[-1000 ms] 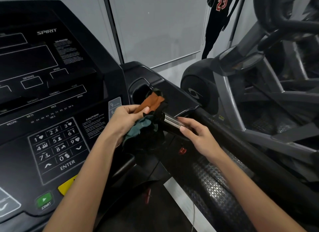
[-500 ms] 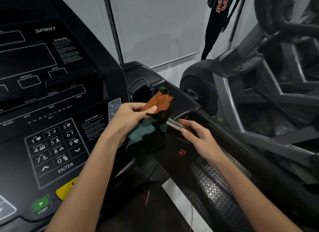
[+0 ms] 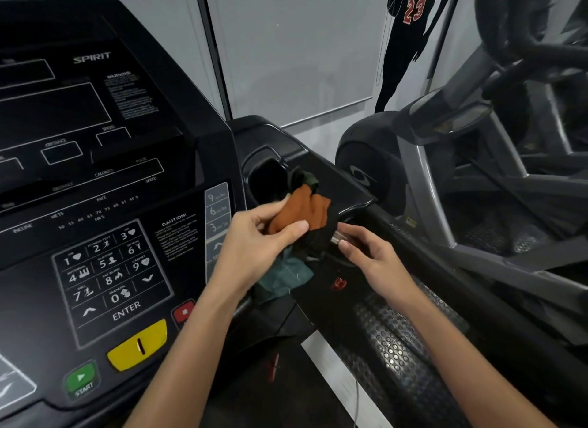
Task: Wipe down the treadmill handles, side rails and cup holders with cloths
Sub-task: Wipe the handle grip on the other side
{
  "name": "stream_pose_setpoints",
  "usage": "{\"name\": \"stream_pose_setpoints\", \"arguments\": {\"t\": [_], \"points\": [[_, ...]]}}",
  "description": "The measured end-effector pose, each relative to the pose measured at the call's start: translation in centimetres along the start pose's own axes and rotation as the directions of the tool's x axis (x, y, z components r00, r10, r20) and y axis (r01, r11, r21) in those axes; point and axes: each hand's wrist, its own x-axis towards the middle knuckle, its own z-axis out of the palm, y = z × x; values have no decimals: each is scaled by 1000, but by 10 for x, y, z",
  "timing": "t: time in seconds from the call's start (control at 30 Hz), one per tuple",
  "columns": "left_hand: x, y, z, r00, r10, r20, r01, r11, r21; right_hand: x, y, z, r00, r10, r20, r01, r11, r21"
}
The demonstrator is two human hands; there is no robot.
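Note:
My left hand (image 3: 257,239) grips a bundle of cloths (image 3: 302,217), orange on top, with teal and dark cloth hanging below. The bundle lies over the inner end of the treadmill's right handle (image 3: 339,236), whose silver sensor section is almost covered. My right hand (image 3: 372,255) rests its fingers on that handle just right of the cloths, fingers lightly curved. The black cup holder (image 3: 267,179) sits just beyond the bundle, at the console's right side. The black side rail (image 3: 477,284) runs from the handle toward the lower right.
The treadmill console (image 3: 105,268) with keypad, yellow stop bar and green start button fills the left. The studded side step (image 3: 397,341) and belt lie below. A grey elliptical machine (image 3: 445,173) stands close on the right. A white wall is behind.
My left hand has slid the cloth bundle rightward and up along the handle, covering most of the silver section. My right hand stays on the handle, now closer to the cloths.

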Motion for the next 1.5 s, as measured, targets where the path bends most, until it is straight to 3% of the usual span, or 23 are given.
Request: {"name": "stream_pose_setpoints", "arguments": {"t": [0.1,0.2,0.3,0.4,0.47,0.53,0.63,0.73,0.8,0.97,1.2,1.4,1.5], "points": [[5,3,5,996,85,17,-87,971,225,-1,0,0,1000,13,-4,-13,1000,7],[-11,-13,17,944,310,-115,-203,817,540,-1,0,1,1000,0,1,0,1000,6],[-27,-38,22,827,521,-212,-320,745,585,-2,0,1,1000,-14,1,14,1000,8],[-23,-46,16,768,589,-254,-365,727,582,-2,0,2,1000,-18,0,18,1000,9],[-18,-35,17,794,567,-219,-359,728,585,-1,1,2,1000,-18,-7,18,1000,3],[-9,-16,18,863,479,-160,-297,737,607,-2,1,3,1000,-25,-12,25,1000,-4],[14,8,16,972,223,-69,-137,783,606,-2,0,2,1000,-28,-3,28,999,-18],[35,10,9,1000,-7,-1,7,862,507,-2,-1,0,1000,-15,17,15,1000,-9],[40,0,6,996,-79,-35,87,909,408,-2,-1,-1,1000,-14,18,14,1000,-4],[33,-18,1,995,-40,-87,69,927,370,-2,0,-1,1000,2,21,-3,1000,28],[-3,-30,16,938,-97,-333,144,982,122,0,0,-6,999,17,50,-20,998,52],[-37,-26,56,826,17,-563,-39,999,-27,-4,-12,-11,998,18,68,-31,980,197],[-51,-28,92,858,28,-513,-98,989,-109,-17,-13,-16,995,27,99,-55,956,287]]}}
